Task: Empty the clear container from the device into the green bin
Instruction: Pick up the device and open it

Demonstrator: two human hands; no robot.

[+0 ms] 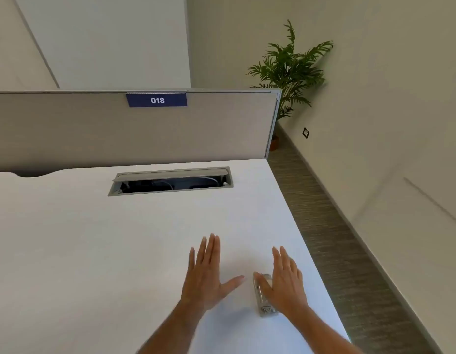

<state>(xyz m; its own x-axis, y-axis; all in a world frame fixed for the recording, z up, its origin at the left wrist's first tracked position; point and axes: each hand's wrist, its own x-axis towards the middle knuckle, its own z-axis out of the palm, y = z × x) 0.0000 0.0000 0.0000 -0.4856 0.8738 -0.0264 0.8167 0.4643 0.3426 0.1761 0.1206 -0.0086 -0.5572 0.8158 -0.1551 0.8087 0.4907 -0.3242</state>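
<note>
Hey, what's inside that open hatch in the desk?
Inside the open hatch in the desk, dark cables loop over a grey-blue tray. The raised flap covers the back part, and the rest is too dark to tell.

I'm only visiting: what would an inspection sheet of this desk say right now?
Surface: white desk, mostly bare.
Job's things: small clear device near the right edge; green bin not seen.
Clutter: nothing seen.
Hands: left hand flat and open, empty; right hand open, beside or over the device, touching it cannot be told.
Cables: dark ones inside the open desk hatch.
Surroundings: grey divider with sign 018, potted plant, wall socket.
</note>
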